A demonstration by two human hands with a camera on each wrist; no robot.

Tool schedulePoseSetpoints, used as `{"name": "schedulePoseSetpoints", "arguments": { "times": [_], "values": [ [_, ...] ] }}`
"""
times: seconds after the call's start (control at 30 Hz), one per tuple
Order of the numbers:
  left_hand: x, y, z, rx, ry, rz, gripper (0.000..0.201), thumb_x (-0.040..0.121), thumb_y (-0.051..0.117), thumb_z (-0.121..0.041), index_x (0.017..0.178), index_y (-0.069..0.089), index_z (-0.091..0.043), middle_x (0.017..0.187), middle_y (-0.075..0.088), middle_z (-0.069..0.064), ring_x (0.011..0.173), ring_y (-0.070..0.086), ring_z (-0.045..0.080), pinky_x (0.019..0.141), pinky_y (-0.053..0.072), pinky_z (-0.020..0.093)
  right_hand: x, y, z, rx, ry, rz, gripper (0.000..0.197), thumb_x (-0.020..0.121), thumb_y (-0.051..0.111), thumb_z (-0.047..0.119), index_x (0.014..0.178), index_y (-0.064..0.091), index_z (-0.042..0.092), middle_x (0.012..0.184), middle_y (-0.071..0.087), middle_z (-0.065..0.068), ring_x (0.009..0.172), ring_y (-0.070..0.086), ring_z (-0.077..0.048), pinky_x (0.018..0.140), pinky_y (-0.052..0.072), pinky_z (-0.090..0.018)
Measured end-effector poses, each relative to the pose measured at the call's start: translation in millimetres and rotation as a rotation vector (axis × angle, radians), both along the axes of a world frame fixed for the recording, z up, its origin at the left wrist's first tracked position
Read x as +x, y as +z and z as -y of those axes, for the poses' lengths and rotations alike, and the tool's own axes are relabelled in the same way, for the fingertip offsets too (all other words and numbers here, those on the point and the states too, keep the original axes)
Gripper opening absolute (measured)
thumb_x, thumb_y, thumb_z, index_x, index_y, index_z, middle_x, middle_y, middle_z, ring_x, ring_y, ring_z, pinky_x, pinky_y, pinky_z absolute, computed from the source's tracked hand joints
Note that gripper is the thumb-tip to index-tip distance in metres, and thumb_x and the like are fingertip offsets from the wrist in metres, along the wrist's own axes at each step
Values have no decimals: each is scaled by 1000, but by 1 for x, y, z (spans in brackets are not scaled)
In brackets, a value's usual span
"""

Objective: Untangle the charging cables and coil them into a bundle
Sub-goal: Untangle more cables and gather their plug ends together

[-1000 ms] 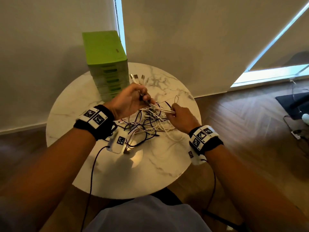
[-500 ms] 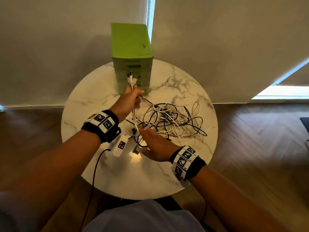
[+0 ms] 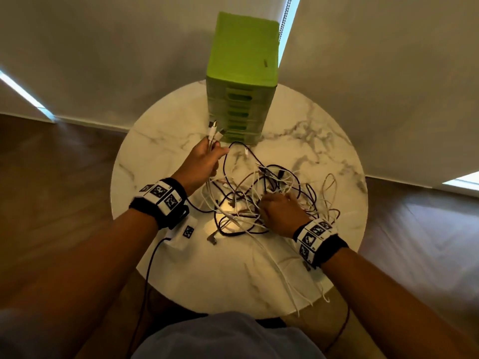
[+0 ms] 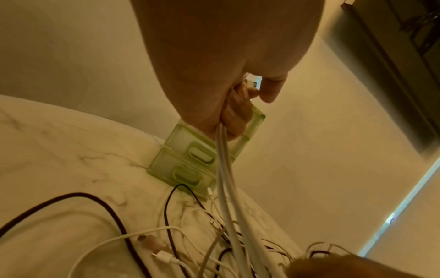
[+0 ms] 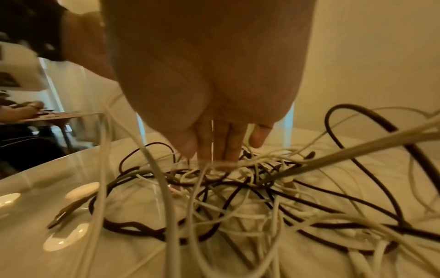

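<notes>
The left hand (image 3: 204, 161) still grips the white cables' plug ends (image 3: 213, 130) raised before the green drawer unit (image 3: 241, 81); the right hand (image 3: 281, 211) has moved from the near edge onto the cable tangle (image 3: 261, 195) mid-desk (image 3: 155, 151), fingers (image 5: 220, 143) straight, pressing strands.

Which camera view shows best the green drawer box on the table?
The head view: the whole green drawer box stands visible behind the left hand. The left wrist view shows only its lower drawers; the right wrist view shows none of it.

round marble table (image 3: 160, 257) | tangled cables (image 3: 261, 193) | green drawer box (image 3: 241, 99)
</notes>
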State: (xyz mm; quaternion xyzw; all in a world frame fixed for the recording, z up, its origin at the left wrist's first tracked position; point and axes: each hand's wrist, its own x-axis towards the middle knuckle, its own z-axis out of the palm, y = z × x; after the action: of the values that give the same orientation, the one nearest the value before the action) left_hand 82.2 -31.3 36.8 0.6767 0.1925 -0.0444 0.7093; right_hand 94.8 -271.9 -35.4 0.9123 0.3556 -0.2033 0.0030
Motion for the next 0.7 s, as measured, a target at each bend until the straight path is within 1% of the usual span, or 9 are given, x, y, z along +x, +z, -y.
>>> {"name": "schedulePoseSetpoints", "arguments": {
  "times": [0.07, 0.17, 0.27, 0.37, 0.47, 0.53, 0.6, 0.63, 0.7],
  "values": [
    [-1, -1, 0, 5, 32, -11, 22, 102, 53, -14, 87, 39, -22, 68, 30, -3, 56, 30, 9, 53, 26, 25, 3, 5, 0, -30, -4, -57, 27, 97, 48, 32, 100, 70, 16, 113, 65, -3, 109, 60, -27, 95, 38, -43],
    [-5, -2, 0, 72, 58, -20, 19, 102, 54, -16, 89, 41, -20, 68, 33, -2, 55, 33, 8, 52, 32, 22, 29, 27, -10, 97, -153, -109, 28, 96, 49, 34, 83, 65, 14, 96, 69, -12, 92, 66, -33, 77, 49, -37],
    [-13, -3, 0, 110, 85, -26, 18, 103, 54, -17, 89, 42, -20, 67, 35, -2, 53, 36, 6, 53, 35, 21, 56, 50, -30, 222, -192, -47, 25, 96, 50, 34, 91, 67, 16, 96, 70, -12, 89, 65, -34, 73, 51, -37],
    [-22, -5, -2, 113, 105, -26, 17, 102, 55, -17, 91, 42, -18, 67, 35, -3, 54, 35, 7, 54, 35, 24, 60, 53, -49, 356, -144, -198, 22, 97, 53, 29, 97, 67, 12, 97, 71, -10, 90, 64, -29, 76, 51, -37],
    [-32, -7, -5, 112, 124, -32, 21, 101, 57, -16, 87, 42, -20, 65, 35, -4, 55, 35, 9, 55, 35, 26, 38, 26, -63, 226, 6, -370, 24, 98, 54, 28, 100, 68, 8, 102, 70, -12, 98, 63, -29, 80, 48, -36],
    [-40, -8, -5, 127, 136, -39, 23, 100, 58, -17, 84, 42, -21, 64, 36, -4, 55, 35, 10, 56, 35, 28, 20, 4, -67, 6, 112, -397, 31, 98, 53, 33, 112, 67, 9, 123, 66, -14, 115, 61, -32, 95, 49, -40],
    [-48, -9, -5, 141, 137, -42, 25, 100, 59, -17, 82, 42, -22, 63, 38, -4, 55, 36, 11, 56, 35, 29, 13, -8, -66, -110, 152, -392, 39, 99, 51, 33, 129, 61, 11, 141, 57, -13, 128, 54, -31, 105, 45, -39],
    [-52, -9, -5, 145, 139, -43, 25, 100, 59, -18, 82, 42, -22, 62, 38, -4, 55, 36, 11, 56, 35, 29, 13, -8, -66, -105, 148, -400, 39, 100, 50, 32, 130, 61, 10, 141, 58, -13, 128, 54, -31, 104, 45, -35],
    [-57, -8, -3, 156, 135, -42, 25, 100, 59, -18, 81, 42, -22, 63, 39, -3, 57, 37, 12, 57, 36, 30, 24, -4, -63, -40, 112, -403, 31, 101, 50, 30, 116, 68, 10, 127, 66, -13, 119, 59, -30, 90, 44, -29]
  ]
}}
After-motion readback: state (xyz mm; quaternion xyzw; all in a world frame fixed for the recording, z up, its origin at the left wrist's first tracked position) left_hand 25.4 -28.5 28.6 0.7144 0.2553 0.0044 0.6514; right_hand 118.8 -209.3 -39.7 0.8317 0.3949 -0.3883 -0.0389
